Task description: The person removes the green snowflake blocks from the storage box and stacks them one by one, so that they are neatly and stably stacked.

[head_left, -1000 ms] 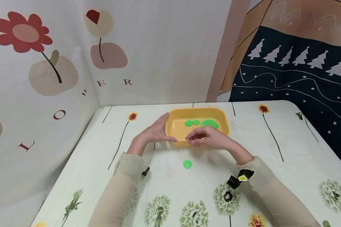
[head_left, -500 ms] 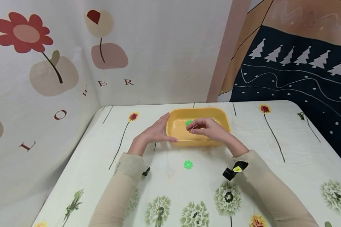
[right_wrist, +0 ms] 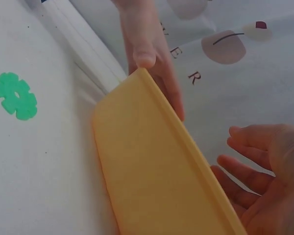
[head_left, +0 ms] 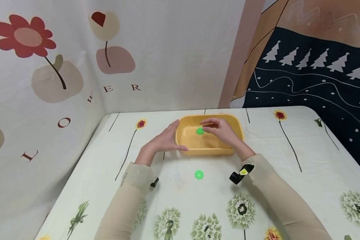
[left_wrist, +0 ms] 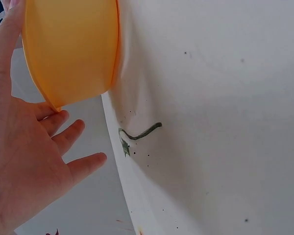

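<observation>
In the head view a yellow plastic tub (head_left: 210,151) stands on the table's far part. My left hand (head_left: 165,140) holds its left end, thumb on the front rim and fingers at the left rim. The left wrist view has those fingers (left_wrist: 68,137) spread at the tub's corner. Over the inside of the tub is my right hand (head_left: 223,130), fingers loosely bent, nothing visible between them. A green notched disc (head_left: 199,131) lies in the tub beside the right fingertips. The right hand and forearm hide the tub's right part. Another green notched disc (head_left: 199,174) lies in front.
A white flower-printed cloth (head_left: 174,186) covers the table. Behind and to the left hangs a pale printed curtain (head_left: 174,60); a dark tree-patterned fabric (head_left: 312,76) hangs at the right.
My right hand has moved from the tub's front rim back and slightly right over its inside, now covering the right-hand green discs. The left hand stays put.
</observation>
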Demonstrator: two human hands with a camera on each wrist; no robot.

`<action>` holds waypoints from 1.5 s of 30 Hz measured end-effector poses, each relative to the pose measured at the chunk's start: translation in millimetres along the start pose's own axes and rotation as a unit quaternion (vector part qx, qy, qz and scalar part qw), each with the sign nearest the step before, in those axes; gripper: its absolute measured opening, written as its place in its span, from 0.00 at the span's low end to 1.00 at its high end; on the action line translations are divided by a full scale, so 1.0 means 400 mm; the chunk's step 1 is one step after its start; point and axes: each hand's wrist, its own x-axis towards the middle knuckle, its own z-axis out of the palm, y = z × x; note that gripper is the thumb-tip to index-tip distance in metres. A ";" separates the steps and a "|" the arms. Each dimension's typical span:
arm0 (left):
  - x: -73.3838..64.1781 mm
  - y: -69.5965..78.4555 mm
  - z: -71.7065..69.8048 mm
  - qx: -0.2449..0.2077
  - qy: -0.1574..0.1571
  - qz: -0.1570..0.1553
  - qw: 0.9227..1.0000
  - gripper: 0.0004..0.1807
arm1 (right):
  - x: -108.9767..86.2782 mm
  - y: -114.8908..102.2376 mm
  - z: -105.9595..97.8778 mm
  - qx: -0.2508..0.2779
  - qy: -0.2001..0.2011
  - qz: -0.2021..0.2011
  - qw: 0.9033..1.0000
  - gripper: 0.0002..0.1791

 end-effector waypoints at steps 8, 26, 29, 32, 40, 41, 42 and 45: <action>0.003 0.001 0.005 0.001 -0.003 0.002 1.000 0.72 | 0.024 0.031 0.012 0.027 0.003 0.036 0.999 0.22; -0.002 -0.002 0.010 -0.005 -0.001 -0.003 1.000 0.72 | 0.043 0.051 0.028 -0.073 -0.117 0.083 0.987 0.30; -0.002 -0.003 0.010 -0.004 0.000 -0.005 1.000 0.71 | 0.043 0.054 0.031 -0.070 -0.110 0.078 0.988 0.28; 0.000 -0.006 0.011 -0.003 0.002 -0.001 1.000 0.71 | 0.044 0.059 0.034 -0.069 -0.108 0.071 0.989 0.25; 0.001 -0.006 0.008 -0.002 0.004 0.001 1.000 0.71 | 0.045 0.059 0.041 -0.069 -0.133 0.073 0.986 0.21; 0.002 -0.006 0.008 -0.001 0.004 0.001 1.000 0.71 | 0.046 0.060 0.042 -0.068 -0.136 0.075 0.985 0.22; 0.002 -0.007 0.008 -0.002 0.004 0.001 1.000 0.71 | 0.047 0.062 0.042 -0.071 -0.139 0.076 0.985 0.22; 0.002 -0.007 0.007 -0.002 0.005 0.002 1.000 0.71 | 0.050 0.065 0.044 -0.088 -0.141 0.079 0.983 0.23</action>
